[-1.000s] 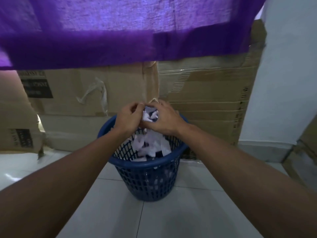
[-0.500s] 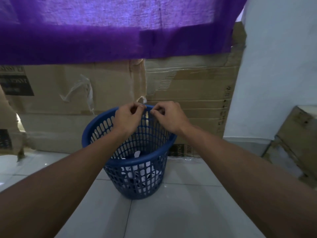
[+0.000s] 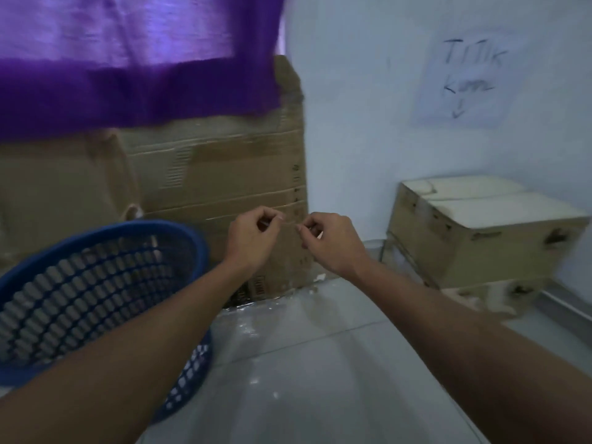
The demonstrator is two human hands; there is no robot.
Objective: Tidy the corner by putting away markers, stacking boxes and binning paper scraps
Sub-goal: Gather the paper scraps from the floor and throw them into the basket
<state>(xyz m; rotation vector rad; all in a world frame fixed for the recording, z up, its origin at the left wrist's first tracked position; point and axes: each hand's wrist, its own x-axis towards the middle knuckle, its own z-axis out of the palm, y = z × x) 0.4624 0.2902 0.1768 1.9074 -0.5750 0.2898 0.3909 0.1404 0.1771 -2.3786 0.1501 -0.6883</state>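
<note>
The blue mesh basket (image 3: 105, 229) stands on the floor at the lower left, and white paper scraps (image 3: 198, 350) show through its lower mesh. My left hand (image 3: 253, 241) and my right hand (image 3: 330, 245) hover to the right of the basket, in front of the flattened cardboard (image 3: 224, 174). Both have curled fingers with thumb and fingertips pinched, almost touching each other. A faint thin pale line seems to run between them; the blur hides what it is. A closed cardboard box (image 3: 480, 245) sits in the corner at the right. No markers are in view.
A purple cloth (image 3: 128, 75) hangs across the top left. A handwritten paper sheet (image 3: 464, 78) is stuck on the white wall. A tiny white scrap (image 3: 320, 277) lies at the foot of the cardboard. Grey floor tiles (image 3: 320, 379) stretch between my arms.
The paper scraps dropped from my hands into the basket. My view and both hands then swung right, off the basket, so the corner box and wall sheet came into sight.
</note>
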